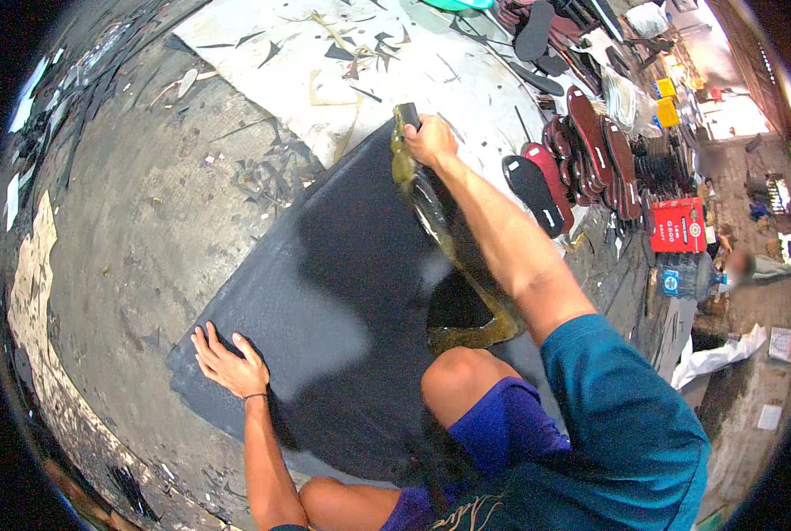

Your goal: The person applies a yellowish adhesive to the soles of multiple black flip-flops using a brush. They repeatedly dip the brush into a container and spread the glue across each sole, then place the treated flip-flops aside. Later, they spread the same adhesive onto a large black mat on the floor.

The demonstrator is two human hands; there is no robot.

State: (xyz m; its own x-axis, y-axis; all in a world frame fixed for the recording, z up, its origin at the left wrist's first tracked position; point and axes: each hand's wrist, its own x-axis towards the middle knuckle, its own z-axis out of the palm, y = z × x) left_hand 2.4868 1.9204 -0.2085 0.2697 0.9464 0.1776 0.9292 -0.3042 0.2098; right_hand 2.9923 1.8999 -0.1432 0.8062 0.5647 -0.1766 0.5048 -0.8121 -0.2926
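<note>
A large black sheet (342,265) lies on the floor before my knees. My left hand (232,365) rests flat on its left corner, fingers spread. At the sheet's far corner, my right hand (433,142) is closed around a dark, flat piece (406,113) whose left edge is smeared with a yellowish, glossy, glue-like coating. From there a wet, yellowish glue-like band (479,336) runs down the sheet toward my right knee, then bends left. My right forearm hides part of the sheet's right side.
A white sheet (280,40) with black scraps lies beyond. Stacked shoe soles (581,146), a red box (679,225) and a clear plastic bottle (683,279) stand at the right. More scraps litter the concrete floor (148,221) at left. A blurred person (754,265) is at far right.
</note>
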